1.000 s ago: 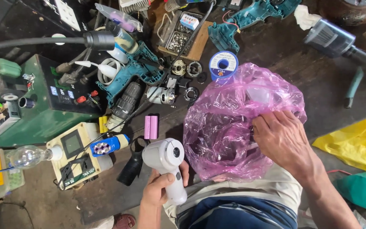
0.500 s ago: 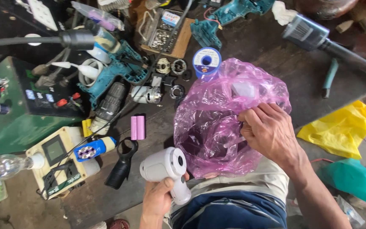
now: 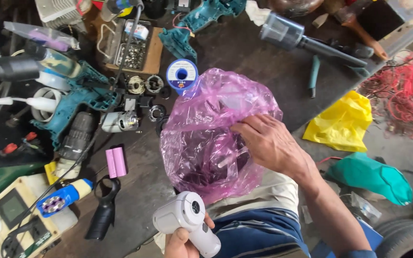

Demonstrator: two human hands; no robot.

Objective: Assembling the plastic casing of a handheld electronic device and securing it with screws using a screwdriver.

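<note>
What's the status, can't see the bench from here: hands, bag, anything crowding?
Left hand grips white handheld device. Right hand pinches pink plastic bag. Blue spool, pink cells close by.

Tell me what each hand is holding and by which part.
Left hand grips the white handheld device by its handle. Right hand grasps the pink plastic bag at its upper side.

1. Surface (image 3: 273, 76): dark, worn and grimy, crowded with tools and parts, lit by even daylight.
2. Floor (image 3: 388, 143): grey concrete at the right, beyond the surface edge.
3. On the floor: yellow plastic bag (image 3: 342, 122), green bag (image 3: 371, 177), tangle of red wire (image 3: 402, 95), black tyre (image 3: 405, 239).
</note>
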